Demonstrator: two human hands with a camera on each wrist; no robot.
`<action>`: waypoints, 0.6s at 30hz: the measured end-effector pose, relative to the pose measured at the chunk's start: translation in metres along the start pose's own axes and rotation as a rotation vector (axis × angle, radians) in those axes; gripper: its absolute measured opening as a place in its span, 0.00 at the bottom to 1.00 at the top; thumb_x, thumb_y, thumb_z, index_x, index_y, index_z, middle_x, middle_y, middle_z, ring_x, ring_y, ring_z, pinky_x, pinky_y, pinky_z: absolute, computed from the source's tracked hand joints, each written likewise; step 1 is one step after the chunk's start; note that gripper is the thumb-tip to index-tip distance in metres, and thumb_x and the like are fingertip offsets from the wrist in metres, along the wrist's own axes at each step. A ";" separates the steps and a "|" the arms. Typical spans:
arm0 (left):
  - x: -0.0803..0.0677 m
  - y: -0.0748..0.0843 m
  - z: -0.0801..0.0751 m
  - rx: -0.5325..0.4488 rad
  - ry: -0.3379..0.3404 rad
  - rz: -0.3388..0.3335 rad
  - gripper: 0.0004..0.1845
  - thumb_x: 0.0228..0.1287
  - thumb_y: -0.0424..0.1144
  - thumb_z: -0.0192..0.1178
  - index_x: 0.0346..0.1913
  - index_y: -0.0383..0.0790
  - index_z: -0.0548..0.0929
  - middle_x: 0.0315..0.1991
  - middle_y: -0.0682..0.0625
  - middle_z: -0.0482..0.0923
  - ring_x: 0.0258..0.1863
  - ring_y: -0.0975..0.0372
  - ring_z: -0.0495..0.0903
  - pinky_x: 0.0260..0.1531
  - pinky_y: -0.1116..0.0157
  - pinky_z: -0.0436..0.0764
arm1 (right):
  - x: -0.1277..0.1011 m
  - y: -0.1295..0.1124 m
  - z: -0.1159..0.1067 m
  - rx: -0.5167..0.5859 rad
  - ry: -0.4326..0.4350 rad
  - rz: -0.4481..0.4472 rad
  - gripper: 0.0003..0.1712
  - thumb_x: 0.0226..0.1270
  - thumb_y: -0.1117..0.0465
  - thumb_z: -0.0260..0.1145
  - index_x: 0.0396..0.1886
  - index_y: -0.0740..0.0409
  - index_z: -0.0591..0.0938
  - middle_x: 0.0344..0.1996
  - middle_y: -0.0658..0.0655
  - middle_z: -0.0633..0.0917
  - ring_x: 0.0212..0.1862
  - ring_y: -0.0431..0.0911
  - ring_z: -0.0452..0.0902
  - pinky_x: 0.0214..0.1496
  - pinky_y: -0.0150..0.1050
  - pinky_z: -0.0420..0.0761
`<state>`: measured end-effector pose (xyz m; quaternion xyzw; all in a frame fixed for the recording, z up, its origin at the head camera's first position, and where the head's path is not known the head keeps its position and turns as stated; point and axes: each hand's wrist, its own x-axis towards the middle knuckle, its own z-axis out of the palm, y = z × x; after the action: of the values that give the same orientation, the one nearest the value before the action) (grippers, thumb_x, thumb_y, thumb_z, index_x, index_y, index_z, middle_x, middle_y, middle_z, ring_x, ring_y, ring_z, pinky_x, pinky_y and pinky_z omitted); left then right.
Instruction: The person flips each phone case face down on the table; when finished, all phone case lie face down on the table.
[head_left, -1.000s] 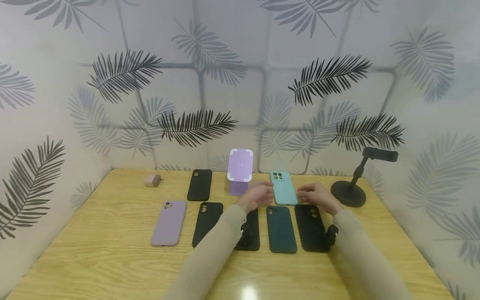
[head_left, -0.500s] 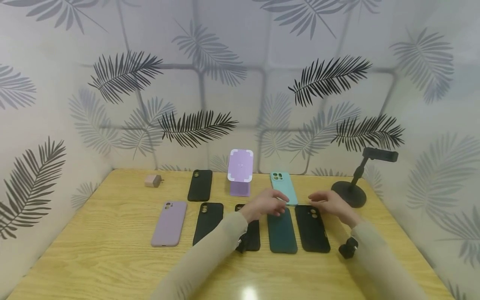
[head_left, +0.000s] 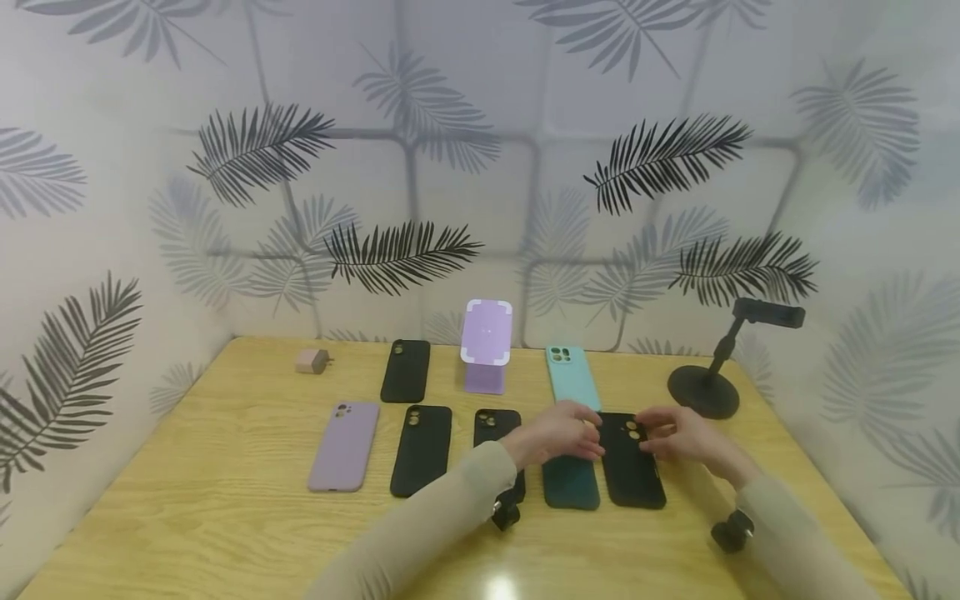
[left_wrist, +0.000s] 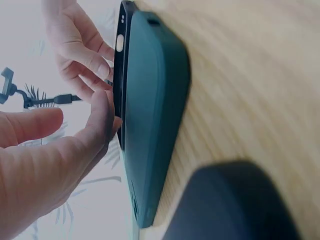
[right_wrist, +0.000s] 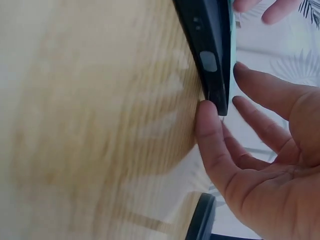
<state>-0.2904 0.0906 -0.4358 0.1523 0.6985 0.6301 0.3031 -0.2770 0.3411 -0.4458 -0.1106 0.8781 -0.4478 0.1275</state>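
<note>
A black phone case [head_left: 630,467] lies flat at the right end of the front row, camera holes at its upper end. My right hand [head_left: 684,435] is at its upper right edge; in the right wrist view a fingertip [right_wrist: 209,112] touches its corner and the other digits stand apart, loosely bent. My left hand [head_left: 558,433] hovers over the dark teal phone case [head_left: 572,483], hiding its upper part. In the left wrist view, its fingertips reach the black case's near edge [left_wrist: 119,85] beyond the teal case, thumb spread away. Neither hand encloses anything.
A mint phone case [head_left: 573,379] lies behind. Leftward are more black cases [head_left: 422,450] and a lilac case [head_left: 345,446]. Along the back stand a purple phone stand [head_left: 486,333], a charger plug [head_left: 311,361] and a black phone holder [head_left: 705,390]. A patterned wall borders the table.
Both hands have come toward the front, away from the mint case. The right hand moved out to the right, then to the black case's edge; the left shifted right over the teal case.
</note>
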 end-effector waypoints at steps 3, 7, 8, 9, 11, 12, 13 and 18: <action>-0.002 -0.001 0.006 0.021 -0.014 -0.007 0.22 0.69 0.24 0.50 0.65 0.22 0.69 0.59 0.29 0.75 0.49 0.45 0.84 0.48 0.55 0.85 | -0.008 0.001 0.001 -0.002 -0.008 0.020 0.32 0.61 0.65 0.71 0.62 0.74 0.72 0.59 0.77 0.74 0.49 0.53 0.82 0.40 0.37 0.86; -0.002 -0.001 0.011 0.038 -0.002 -0.015 0.22 0.70 0.25 0.50 0.65 0.23 0.69 0.61 0.31 0.73 0.49 0.45 0.83 0.47 0.55 0.86 | -0.014 0.001 0.004 0.033 -0.023 0.013 0.33 0.60 0.66 0.71 0.63 0.74 0.72 0.61 0.78 0.71 0.48 0.53 0.83 0.40 0.39 0.87; -0.002 -0.001 0.012 0.034 0.003 -0.017 0.22 0.70 0.25 0.50 0.65 0.23 0.69 0.62 0.32 0.72 0.49 0.45 0.83 0.47 0.55 0.86 | -0.015 0.001 0.004 0.052 -0.025 0.013 0.33 0.59 0.67 0.71 0.63 0.74 0.71 0.61 0.78 0.71 0.48 0.53 0.82 0.41 0.40 0.87; -0.002 -0.001 0.013 0.034 0.008 -0.021 0.22 0.70 0.25 0.50 0.65 0.24 0.69 0.62 0.32 0.72 0.50 0.46 0.83 0.47 0.55 0.86 | -0.015 0.001 0.005 0.064 -0.031 0.009 0.33 0.59 0.68 0.71 0.63 0.75 0.71 0.61 0.78 0.71 0.48 0.54 0.82 0.41 0.41 0.88; -0.002 -0.001 0.015 0.025 0.012 -0.026 0.23 0.70 0.25 0.50 0.66 0.24 0.68 0.63 0.33 0.72 0.49 0.46 0.83 0.46 0.55 0.86 | -0.016 0.002 0.006 0.084 -0.038 0.003 0.33 0.60 0.70 0.70 0.63 0.76 0.70 0.62 0.79 0.70 0.48 0.54 0.82 0.41 0.41 0.88; -0.001 0.000 0.015 0.013 0.012 -0.029 0.23 0.70 0.25 0.51 0.66 0.24 0.68 0.62 0.32 0.72 0.49 0.46 0.83 0.46 0.55 0.86 | -0.017 0.003 0.007 0.091 -0.039 0.001 0.33 0.60 0.71 0.69 0.63 0.77 0.69 0.62 0.79 0.70 0.48 0.54 0.82 0.41 0.42 0.88; -0.001 0.000 0.016 0.002 0.013 -0.033 0.23 0.70 0.25 0.51 0.66 0.24 0.68 0.62 0.32 0.73 0.48 0.46 0.84 0.46 0.55 0.86 | -0.017 0.004 0.007 0.092 -0.039 0.000 0.32 0.60 0.71 0.68 0.63 0.78 0.69 0.62 0.79 0.70 0.48 0.54 0.82 0.41 0.42 0.88; 0.002 -0.003 0.018 -0.085 0.051 -0.049 0.25 0.69 0.26 0.54 0.67 0.24 0.66 0.56 0.34 0.76 0.44 0.49 0.84 0.44 0.57 0.86 | -0.018 0.006 0.009 0.100 -0.031 0.014 0.31 0.60 0.72 0.68 0.63 0.77 0.70 0.63 0.79 0.69 0.47 0.52 0.82 0.41 0.41 0.88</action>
<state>-0.2800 0.1058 -0.4391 0.1058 0.6821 0.6554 0.3066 -0.2582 0.3433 -0.4531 -0.1050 0.8533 -0.4884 0.1495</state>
